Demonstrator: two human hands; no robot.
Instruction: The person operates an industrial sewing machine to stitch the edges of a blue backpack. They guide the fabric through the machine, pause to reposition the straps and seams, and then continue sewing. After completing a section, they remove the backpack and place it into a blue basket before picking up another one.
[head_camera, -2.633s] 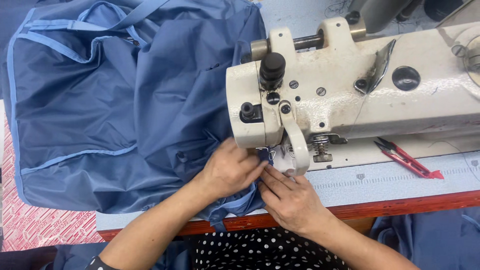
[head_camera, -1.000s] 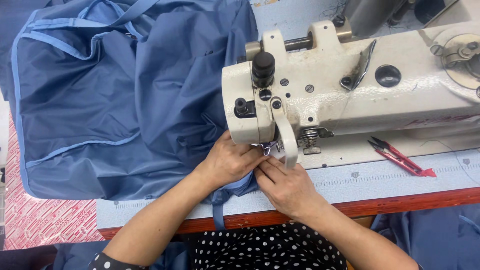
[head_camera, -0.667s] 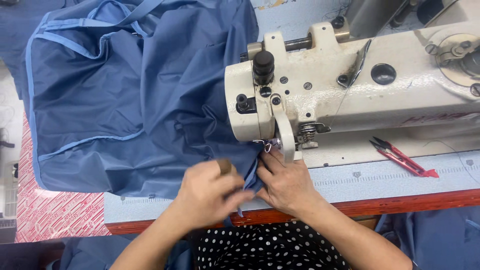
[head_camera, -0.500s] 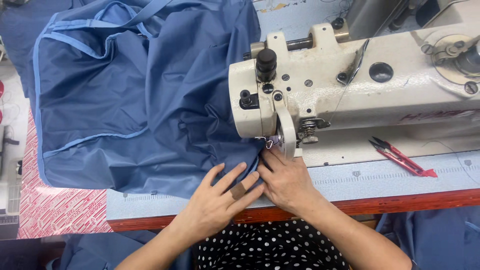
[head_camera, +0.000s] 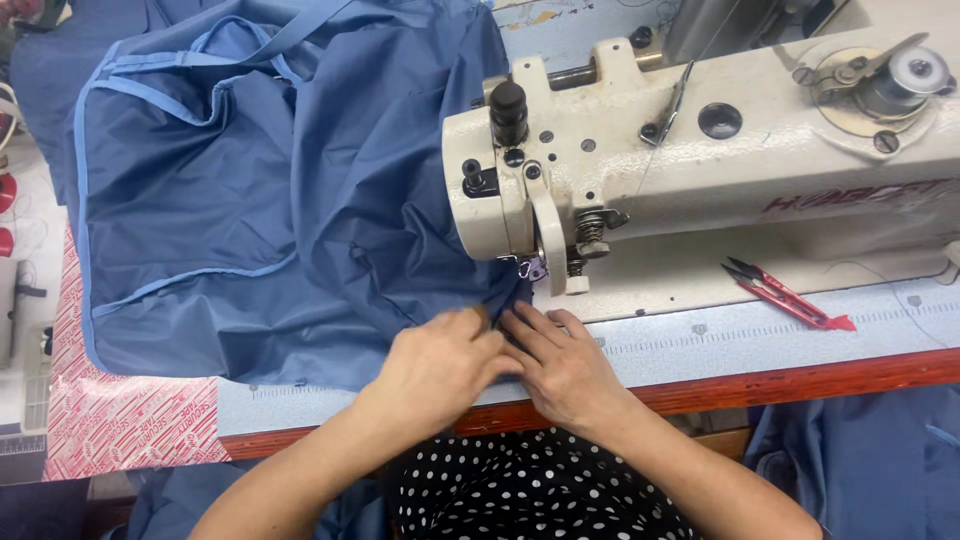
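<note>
My blue fabric (head_camera: 290, 220), edged in paler binding, lies rumpled flat on the worktop (head_camera: 760, 340), reaching under the needle.

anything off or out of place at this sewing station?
Nothing stands out. Both hands, left hand and right hand, press the blue fabric flat before the sewing machine. Red thread snips lie alone on the table.

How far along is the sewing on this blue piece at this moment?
Done: light-blue trim already edges the blue garment. In hand: left hand and right hand press its edge flat on the table before the presser foot. Left: that edge isn't under the foot yet.
</note>
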